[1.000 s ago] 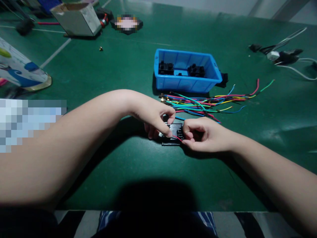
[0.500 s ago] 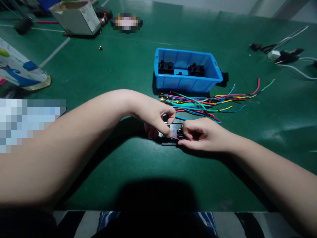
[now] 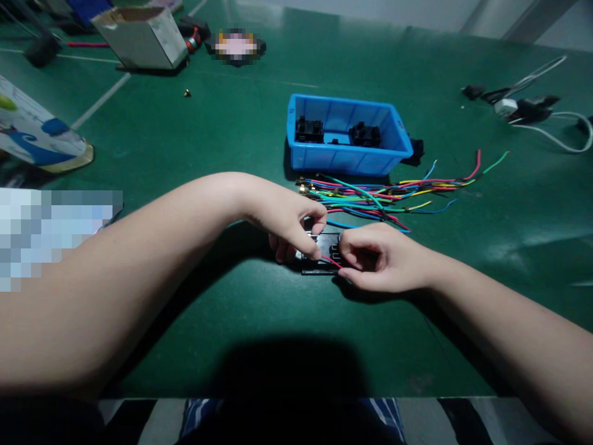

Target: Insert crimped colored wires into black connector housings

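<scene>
A small black plastic part (image 3: 327,247) lies on the green table between my hands. My left hand (image 3: 296,225) is closed on its left side, the thumb pressed over the top near a red wire. From that thumb the red wire (image 3: 331,261) runs to the right. My right hand (image 3: 380,256) pinches the wire's other end between thumb and fingers at the part's right edge. The fingertips of my right hand are partly hidden. Just beyond the part lies a bundle of coloured wires (image 3: 370,194) with brass ends on the left.
A blue bin (image 3: 347,161) holding black parts stands behind the wires. At the back left are a worn box (image 3: 143,40) and a small brass piece (image 3: 187,93). A patterned container (image 3: 46,130) is at the left, white and black cables (image 3: 523,108) at the right.
My right hand has moved slightly right and down, away from the part, and more of the red wire shows. The left hand keeps its hold. The whole view has shifted slightly.
</scene>
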### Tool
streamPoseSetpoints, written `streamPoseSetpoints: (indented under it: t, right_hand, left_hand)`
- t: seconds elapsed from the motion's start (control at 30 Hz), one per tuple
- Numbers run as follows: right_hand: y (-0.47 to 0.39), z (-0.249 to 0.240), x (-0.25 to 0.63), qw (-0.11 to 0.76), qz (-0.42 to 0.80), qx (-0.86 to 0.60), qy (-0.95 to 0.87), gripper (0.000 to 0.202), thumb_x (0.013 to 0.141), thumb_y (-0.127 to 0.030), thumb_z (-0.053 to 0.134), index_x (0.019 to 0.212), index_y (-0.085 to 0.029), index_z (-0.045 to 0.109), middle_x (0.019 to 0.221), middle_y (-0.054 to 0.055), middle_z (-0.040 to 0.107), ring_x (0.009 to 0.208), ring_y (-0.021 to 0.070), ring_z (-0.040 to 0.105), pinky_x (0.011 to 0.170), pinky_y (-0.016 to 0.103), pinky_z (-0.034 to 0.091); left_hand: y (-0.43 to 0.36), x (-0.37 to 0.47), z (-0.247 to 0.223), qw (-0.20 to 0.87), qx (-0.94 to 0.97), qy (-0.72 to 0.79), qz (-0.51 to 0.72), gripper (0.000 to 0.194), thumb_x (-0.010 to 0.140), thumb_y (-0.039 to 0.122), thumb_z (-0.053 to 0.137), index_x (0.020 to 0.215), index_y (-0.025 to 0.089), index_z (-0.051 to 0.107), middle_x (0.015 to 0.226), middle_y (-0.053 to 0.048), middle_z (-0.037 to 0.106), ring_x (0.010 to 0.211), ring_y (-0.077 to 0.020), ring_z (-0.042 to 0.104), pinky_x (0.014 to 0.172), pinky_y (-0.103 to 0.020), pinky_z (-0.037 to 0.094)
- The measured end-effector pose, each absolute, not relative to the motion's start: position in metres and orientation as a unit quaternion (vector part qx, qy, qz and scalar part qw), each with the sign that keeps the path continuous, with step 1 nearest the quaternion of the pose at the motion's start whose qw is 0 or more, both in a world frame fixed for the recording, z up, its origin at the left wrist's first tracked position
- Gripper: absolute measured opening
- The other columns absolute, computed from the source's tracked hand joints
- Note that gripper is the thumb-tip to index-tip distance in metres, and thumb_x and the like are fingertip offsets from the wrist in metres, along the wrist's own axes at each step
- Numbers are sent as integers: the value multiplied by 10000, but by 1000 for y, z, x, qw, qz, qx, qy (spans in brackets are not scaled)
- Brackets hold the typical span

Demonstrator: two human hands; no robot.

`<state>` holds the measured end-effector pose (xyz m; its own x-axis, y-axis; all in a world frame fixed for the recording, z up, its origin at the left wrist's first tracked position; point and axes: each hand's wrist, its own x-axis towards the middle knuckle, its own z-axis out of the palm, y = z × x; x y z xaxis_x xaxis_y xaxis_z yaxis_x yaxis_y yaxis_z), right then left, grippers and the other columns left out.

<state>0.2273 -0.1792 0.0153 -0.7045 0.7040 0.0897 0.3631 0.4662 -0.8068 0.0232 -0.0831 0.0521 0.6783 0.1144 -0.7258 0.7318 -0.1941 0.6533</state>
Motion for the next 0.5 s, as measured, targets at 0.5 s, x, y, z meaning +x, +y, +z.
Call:
streamPoseSetpoints:
  t: [0.5]
  right_hand:
    - [-171, 21, 236, 224, 635, -363, -644, 67, 788, -206, 565, 745, -180, 521, 608, -34, 521, 542, 101, 470, 496, 228, 365]
  left_hand:
    - [-82, 24, 51, 574, 714, 293, -274, 559, 692, 427, 750, 1111, 256, 421, 742, 26, 673, 703, -205, 703, 682, -316, 556]
